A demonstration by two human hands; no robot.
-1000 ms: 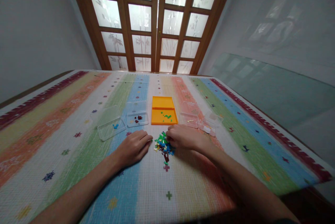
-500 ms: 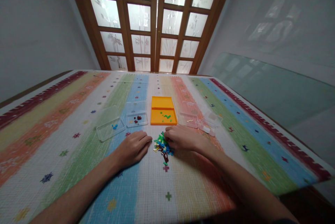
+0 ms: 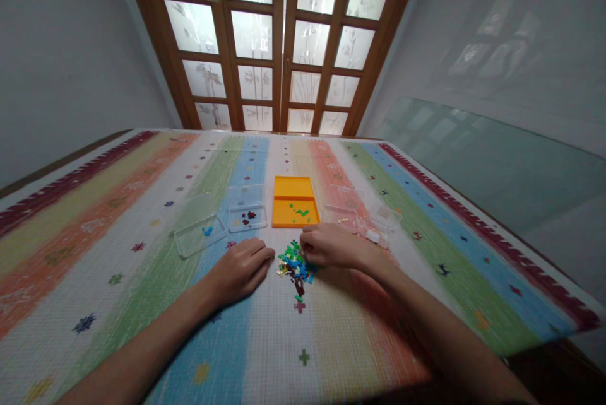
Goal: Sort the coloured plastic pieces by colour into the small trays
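Observation:
A small heap of tiny building bricks (image 3: 294, 264), green, blue, cream and dark brown, lies on the striped tablecloth between my hands. My right hand (image 3: 326, 246) is over the heap's right edge, thumb and fingers pressed together; anything between them is hidden. Just left of the heap, my left hand (image 3: 249, 264) rests on the cloth with fingers curled together, their inner side out of sight. Behind the heap stands an open orange case (image 3: 279, 219) with several green bricks (image 3: 302, 212) in its front half.
Left of the case are a clear box (image 3: 235, 227) holding dark brown bricks and another clear box (image 3: 184, 247) with blue ones. To the right sit a clear box (image 3: 353, 222) with cream bricks and a further clear container (image 3: 379, 236). Glazed wooden doors (image 3: 284, 64) stand beyond the table.
My right hand has shifted slightly up and right, uncovering more of the heap's right side. My left hand stays in place.

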